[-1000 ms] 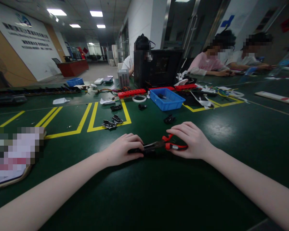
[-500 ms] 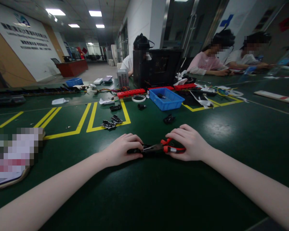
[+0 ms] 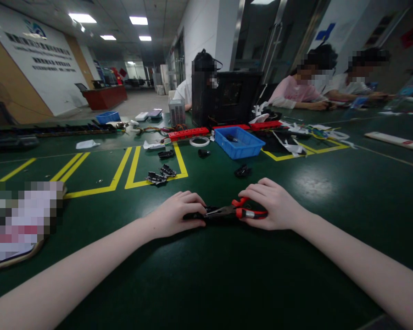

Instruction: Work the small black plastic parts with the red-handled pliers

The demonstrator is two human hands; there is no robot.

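My right hand (image 3: pixel 271 205) is closed around the red-and-black handles of long-nose pliers (image 3: pixel 242 211). The plier jaws point left and reach a small black part (image 3: pixel 193 215) between the thumb and fingers of my left hand (image 3: pixel 182 211). That part is mostly hidden by my fingers, so its kind is unclear. Whether the jaws grip it or only touch it, I cannot tell. Beyond my hands, black plastic pieces (image 3: pixel 156 178) lie by the yellow tape, and another black piece (image 3: pixel 242 171) sits in front of the blue bin (image 3: pixel 239 149).
A red power strip (image 3: pixel 189 134), a roll of tape (image 3: pixel 199 141) and a black computer case (image 3: pixel 227 98) stand farther back on the green table (image 3: pixel 206 279). At left lies a blurred phone-like object (image 3: pixel 27 220). Several people sit across the table.
The whole view has shifted very slightly. Both hands, the pliers and the black part keep the same positions relative to each other.
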